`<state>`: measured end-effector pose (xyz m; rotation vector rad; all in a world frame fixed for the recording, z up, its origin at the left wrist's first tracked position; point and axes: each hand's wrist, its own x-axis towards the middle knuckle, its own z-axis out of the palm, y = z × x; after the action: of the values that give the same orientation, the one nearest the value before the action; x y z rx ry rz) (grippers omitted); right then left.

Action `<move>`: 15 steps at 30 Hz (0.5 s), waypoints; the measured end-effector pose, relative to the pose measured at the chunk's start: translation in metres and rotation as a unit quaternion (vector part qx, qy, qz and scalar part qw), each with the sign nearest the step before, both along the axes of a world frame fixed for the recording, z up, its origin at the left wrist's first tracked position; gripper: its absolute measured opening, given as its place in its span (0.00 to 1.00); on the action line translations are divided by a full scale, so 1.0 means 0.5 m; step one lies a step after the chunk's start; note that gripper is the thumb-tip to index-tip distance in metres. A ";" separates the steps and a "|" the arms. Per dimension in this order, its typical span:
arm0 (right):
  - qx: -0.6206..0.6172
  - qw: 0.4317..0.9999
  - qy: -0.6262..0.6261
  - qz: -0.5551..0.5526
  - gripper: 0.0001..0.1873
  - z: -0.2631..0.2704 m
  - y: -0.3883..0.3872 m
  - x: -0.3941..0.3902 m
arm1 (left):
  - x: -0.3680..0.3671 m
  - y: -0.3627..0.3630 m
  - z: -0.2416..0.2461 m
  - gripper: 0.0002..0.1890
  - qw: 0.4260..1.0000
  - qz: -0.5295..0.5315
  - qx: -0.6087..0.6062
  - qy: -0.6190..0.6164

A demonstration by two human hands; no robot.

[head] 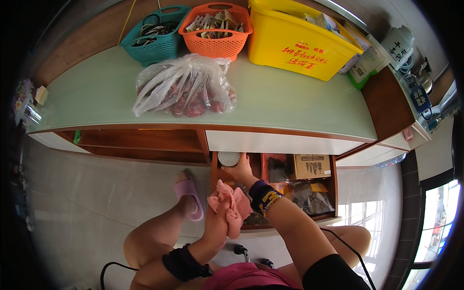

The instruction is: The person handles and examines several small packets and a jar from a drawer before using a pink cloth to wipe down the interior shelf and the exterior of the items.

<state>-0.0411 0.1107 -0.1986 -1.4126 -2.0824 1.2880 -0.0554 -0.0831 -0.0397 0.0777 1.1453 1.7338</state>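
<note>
My left hand (221, 217) grips a crumpled pink cloth (233, 203) above the near left part of an open drawer. My right hand (240, 169) reaches into the drawer's back left corner, its fingers around the near and right edge of a round container with a patterned grey top (228, 158). Whether it bears the container's weight I cannot tell. The drawer (334, 188) also holds a red tray (265, 168) with something dark in it, a brown cardboard box (311, 166) with printed pictures, and clear plastic packets (311, 199) at the front.
On the glass-topped desk (290, 105) lie a clear plastic bag of reddish round things (190, 90), a teal basket (156, 43) with cables, an orange basket (217, 45) and a yellow bin (297, 47). Open shelves (141, 141) are left of the drawer. Black cables hang beside my legs.
</note>
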 end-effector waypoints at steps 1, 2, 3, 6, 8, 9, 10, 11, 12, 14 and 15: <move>-0.001 1.000 -0.001 -0.008 0.63 -0.003 -0.002 -0.007 | -0.004 -0.001 0.000 0.11 1.000 0.006 -0.004 0.003; -0.001 1.000 -0.001 -0.017 0.63 -0.005 -0.004 -0.013 | -0.008 -0.003 0.002 0.11 1.000 0.012 -0.009 0.006; 0.005 1.000 0.008 -0.013 0.63 -0.014 0.002 -0.013 | -0.010 0.000 0.010 0.10 1.000 0.007 -0.009 0.004; 0.015 0.999 0.036 0.008 0.62 -0.025 0.017 -0.005 | -0.016 0.006 0.038 0.08 1.000 -0.004 -0.008 -0.007; 0.012 0.998 0.056 0.038 0.61 -0.005 0.011 0.001 | -0.024 0.008 0.053 0.07 1.000 0.001 -0.003 -0.020; 0.008 0.999 0.018 0.027 0.58 0.011 0.001 0.006 | -0.030 0.009 0.050 0.07 1.000 0.015 0.003 -0.008; 0.004 1.000 -0.021 0.015 0.56 0.027 -0.016 0.017 | -0.037 0.012 0.037 0.07 1.000 0.029 0.009 0.003; 0.001 0.998 -0.059 0.004 0.53 0.053 -0.028 0.028 | -0.045 0.015 0.024 0.07 0.999 0.045 0.017 0.014; -0.016 0.997 -0.056 0.044 0.51 0.067 -0.023 0.050 | -0.053 0.015 0.015 0.08 0.998 0.052 0.023 0.019; 0.017 0.992 -0.009 0.122 0.29 0.112 -0.022 0.094 | -0.076 0.026 0.036 0.08 0.994 0.070 0.077 0.021; 0.015 0.990 0.013 0.142 0.26 0.156 -0.018 0.111 | -0.089 0.033 0.046 0.08 0.991 0.079 0.106 0.020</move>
<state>0.0142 0.1015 -0.1204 -1.1089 -2.3393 1.3637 -0.1000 -0.0668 -0.0166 0.1547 1.0145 1.9987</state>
